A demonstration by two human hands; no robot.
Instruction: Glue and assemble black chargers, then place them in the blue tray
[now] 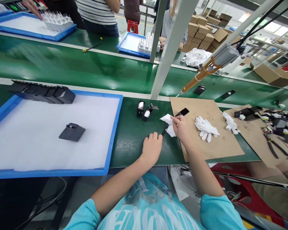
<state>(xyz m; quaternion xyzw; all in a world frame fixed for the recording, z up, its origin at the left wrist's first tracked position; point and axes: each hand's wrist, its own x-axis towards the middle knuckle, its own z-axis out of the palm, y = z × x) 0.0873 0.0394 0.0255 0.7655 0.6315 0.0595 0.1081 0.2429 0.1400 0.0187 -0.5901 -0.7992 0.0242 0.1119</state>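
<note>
Turquoise shirt (146,207) fills the foreground. Beyond it, the left hand (152,148) curls round one end of a slim black piece (165,129); the right hand (180,127) pinches white cloth (167,118) near its other end, over the green tabletop (128,145) between blue tray (114,134) and brown paper (218,148).

Left forearm (123,180): reaching forward and inward. Left hand (152,148): facing back-up, curling its fingers. Right forearm (201,171): angling inward. Right hand (179,128): extending its index finger.
</note>
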